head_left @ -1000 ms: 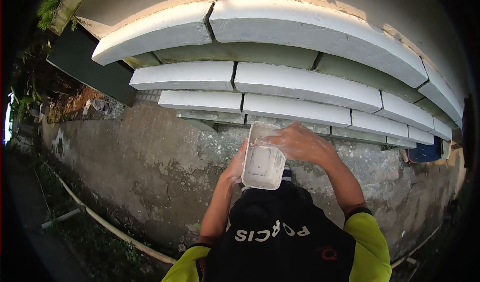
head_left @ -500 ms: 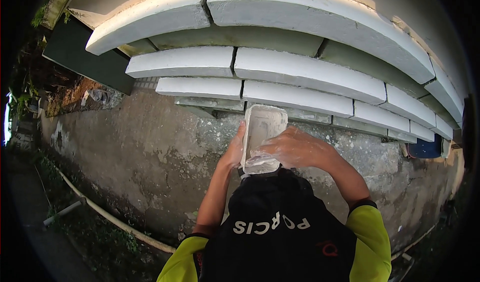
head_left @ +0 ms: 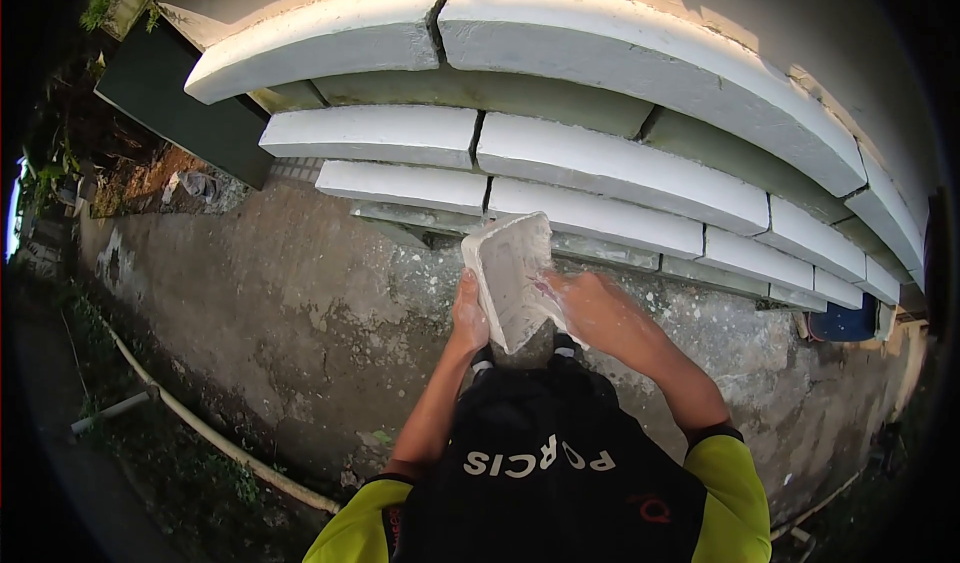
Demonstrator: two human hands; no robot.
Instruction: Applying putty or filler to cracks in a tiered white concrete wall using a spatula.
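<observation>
A rectangular tub [head_left: 508,263], smeared inside and out with whitish plaster, is tilted in front of my body. My left hand [head_left: 468,315] grips it along its left side, with the thumb up against the outer wall. My right hand [head_left: 598,311], dusted with the same white stuff, is closed at the tub's right edge. Its fingertips are turned away, and whatever they hold is hidden or blends into a pale smear of plaster at the rim. Both forearms carry white streaks.
White-painted slabs [head_left: 620,158] form stepped tiers ahead, with dark gaps between the pieces. A dark blue container [head_left: 842,323] stands at the far right. Beneath me is worn, paint-spattered concrete [head_left: 290,313]. A pale pipe [head_left: 215,433] runs along the plants at lower left.
The tub has tipped and turned, its near end now narrowing toward me. My right hand has moved from inside the tub to its right edge. The view has shifted slightly.
</observation>
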